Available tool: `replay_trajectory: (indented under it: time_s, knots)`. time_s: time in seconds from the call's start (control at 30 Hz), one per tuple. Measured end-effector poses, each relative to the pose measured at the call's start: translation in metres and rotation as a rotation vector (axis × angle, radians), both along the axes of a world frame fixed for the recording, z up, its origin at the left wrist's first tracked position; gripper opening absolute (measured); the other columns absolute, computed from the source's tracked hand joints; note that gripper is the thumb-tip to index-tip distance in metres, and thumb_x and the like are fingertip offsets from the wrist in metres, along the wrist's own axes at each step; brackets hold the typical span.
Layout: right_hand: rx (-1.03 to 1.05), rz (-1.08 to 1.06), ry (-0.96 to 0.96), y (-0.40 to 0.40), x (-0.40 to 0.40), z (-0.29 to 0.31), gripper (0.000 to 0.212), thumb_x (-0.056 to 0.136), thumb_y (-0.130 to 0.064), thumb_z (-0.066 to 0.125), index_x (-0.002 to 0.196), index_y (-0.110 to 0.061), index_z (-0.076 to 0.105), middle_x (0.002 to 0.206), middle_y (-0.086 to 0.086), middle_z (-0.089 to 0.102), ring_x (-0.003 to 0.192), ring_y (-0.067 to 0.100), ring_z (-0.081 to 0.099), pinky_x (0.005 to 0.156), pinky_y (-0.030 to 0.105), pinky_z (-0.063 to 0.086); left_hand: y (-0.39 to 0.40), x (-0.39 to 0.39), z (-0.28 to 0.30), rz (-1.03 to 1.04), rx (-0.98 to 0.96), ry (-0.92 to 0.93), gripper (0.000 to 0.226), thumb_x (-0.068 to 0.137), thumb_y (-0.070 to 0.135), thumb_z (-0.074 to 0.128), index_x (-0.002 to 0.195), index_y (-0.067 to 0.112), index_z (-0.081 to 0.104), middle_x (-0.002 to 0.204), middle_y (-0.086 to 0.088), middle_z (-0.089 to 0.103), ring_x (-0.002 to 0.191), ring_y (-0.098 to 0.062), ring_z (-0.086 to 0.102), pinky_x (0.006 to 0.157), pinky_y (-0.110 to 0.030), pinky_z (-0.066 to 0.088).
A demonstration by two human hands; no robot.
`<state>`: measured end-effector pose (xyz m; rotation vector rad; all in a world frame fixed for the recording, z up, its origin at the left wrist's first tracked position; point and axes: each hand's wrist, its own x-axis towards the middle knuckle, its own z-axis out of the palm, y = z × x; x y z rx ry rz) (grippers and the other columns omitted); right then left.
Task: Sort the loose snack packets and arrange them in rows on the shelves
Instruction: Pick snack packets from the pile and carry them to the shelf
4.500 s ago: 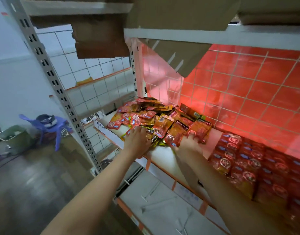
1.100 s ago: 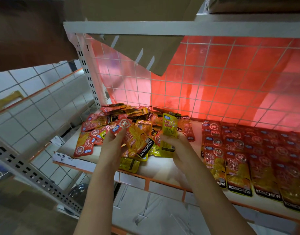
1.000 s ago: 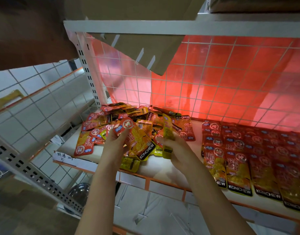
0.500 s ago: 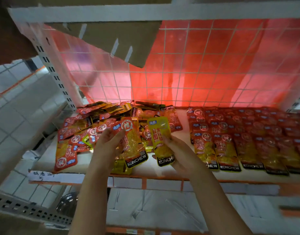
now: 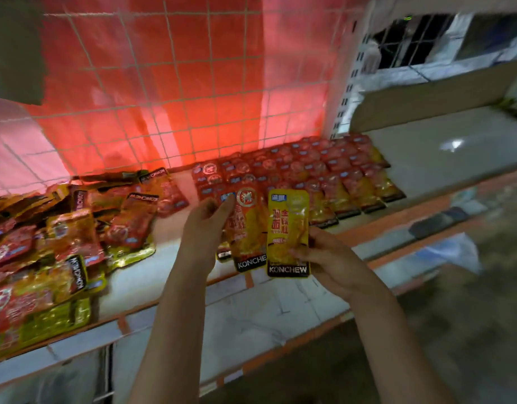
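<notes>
Both hands shifted right, yellow packet [image 5: 287,233] upright above right hand [image 5: 328,258] grip

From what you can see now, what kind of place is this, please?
Probably a small shop or its stockroom. A metal shelf with a wire grid back holds neat rows of red packets beside a loose pile, and each hand holds a snack packet.

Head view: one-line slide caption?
Left hand holds a red packet and right hand a yellow packet before neat shelf rows, loose pile at left.
</notes>
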<state>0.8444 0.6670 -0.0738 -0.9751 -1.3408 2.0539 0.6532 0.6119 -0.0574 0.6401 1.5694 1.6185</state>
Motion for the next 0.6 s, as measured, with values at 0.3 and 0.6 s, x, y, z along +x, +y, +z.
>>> replay_trajectory:
  time_s: [0.3, 0.6]
  knots:
    - [0.154, -0.273, -0.064, 0.069, 0.182, -0.003, 0.025, 0.076, -0.003, 0.068, 0.100, -0.007, 0.069, 0.096, 0.012, 0.073, 0.089, 0.033, 0.068, 0.074, 0.046, 0.053, 0.106, 0.177, 0.005, -0.219, 0.008, -0.005, 0.014, 0.093, 0.023, 0.057, 0.086, 0.015, 0.065, 0.081, 0.002, 0.068, 0.071, -0.013, 0.065, 0.062, -0.028, 0.057]
    - [0.150, -0.406, -0.056, 0.143, 0.282, -0.011, 0.023, 0.081, 0.007, 0.062, 0.095, -0.008, 0.070, 0.092, 0.011, 0.074, 0.089, 0.031, 0.068, 0.085, 0.041, 0.052, 0.180, 0.277, 0.012, -0.264, -0.022, 0.008, 0.007, 0.092, 0.022, 0.059, 0.089, 0.017, 0.064, 0.085, 0.004, 0.068, 0.079, -0.013, 0.064, 0.063, -0.026, 0.050]
